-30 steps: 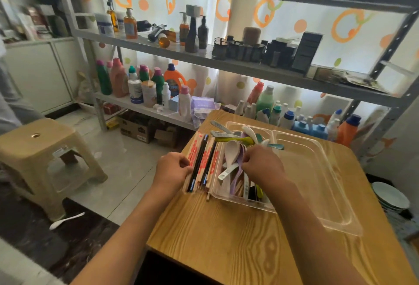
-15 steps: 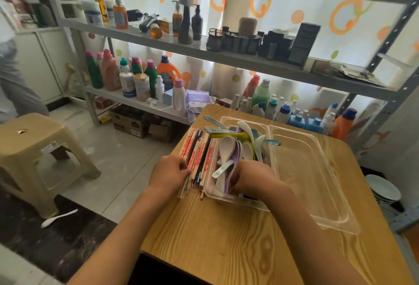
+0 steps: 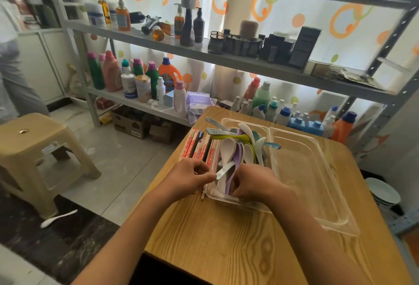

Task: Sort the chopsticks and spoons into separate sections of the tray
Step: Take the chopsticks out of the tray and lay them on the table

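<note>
A clear two-section plastic tray (image 3: 317, 194) lies on the wooden table (image 3: 226, 239). Its left section holds a pile of spoons (image 3: 235, 148) in white, purple, green and teal; the right section holds nothing. A row of wrapped chopsticks (image 3: 199, 146) lies on the table along the tray's left edge. My left hand (image 3: 188, 178) rests curled over the near ends of the chopsticks, fingertips at the tray rim. My right hand (image 3: 254, 180) is inside the left section, fingers curled down among the spoon handles; what it grips is hidden.
A white spoon (image 3: 57, 217) lies on the dark floor at the left. A beige plastic stool (image 3: 38, 157) stands left of the table. Metal shelves (image 3: 204, 55) full of bottles rise behind. Stacked plates (image 3: 383, 194) sit low on the right. A person's legs (image 3: 13, 76) show at far left.
My right hand has slid from the middle of the spoon pile toward the near end of the left section. My left hand has shifted right along the chopstick ends to the tray rim.
</note>
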`<state>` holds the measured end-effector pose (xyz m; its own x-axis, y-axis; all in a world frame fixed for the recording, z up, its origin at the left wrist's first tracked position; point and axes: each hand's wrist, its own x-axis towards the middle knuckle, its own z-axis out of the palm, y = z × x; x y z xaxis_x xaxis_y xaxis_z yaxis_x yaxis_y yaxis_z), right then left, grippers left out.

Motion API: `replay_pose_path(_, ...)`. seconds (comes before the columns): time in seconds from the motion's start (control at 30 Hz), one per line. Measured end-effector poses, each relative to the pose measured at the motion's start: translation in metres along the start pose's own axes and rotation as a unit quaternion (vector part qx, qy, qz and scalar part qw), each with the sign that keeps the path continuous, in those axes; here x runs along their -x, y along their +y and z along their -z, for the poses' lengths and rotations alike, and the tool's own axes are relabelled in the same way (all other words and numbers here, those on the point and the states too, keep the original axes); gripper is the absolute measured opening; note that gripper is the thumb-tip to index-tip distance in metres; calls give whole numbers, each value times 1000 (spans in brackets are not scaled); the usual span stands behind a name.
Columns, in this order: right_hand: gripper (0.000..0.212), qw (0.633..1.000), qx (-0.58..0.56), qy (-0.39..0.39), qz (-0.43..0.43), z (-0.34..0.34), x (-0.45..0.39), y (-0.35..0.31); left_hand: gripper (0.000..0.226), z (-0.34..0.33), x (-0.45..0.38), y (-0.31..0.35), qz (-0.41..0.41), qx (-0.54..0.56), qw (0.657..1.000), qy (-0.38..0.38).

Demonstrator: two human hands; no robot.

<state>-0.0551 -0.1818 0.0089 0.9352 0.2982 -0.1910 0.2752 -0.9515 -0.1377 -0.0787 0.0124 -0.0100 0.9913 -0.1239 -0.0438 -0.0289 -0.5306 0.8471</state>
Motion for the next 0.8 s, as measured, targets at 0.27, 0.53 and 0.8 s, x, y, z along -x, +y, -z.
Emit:
replay_pose_path(0.27,18,999,-20,-49,12,2,-2,-3,39,-3,1,-6,-8,16,1000,-12)
replay_pose_path(0.53,20,995,-72,-65,15,3,-2,-6,36,-2,2,-2,1,11,1000,-9)
replay_pose_path(0.8,13,978,-206,-32,27,26,13,7,29,-2,6,2,-3,8,1000,-16)
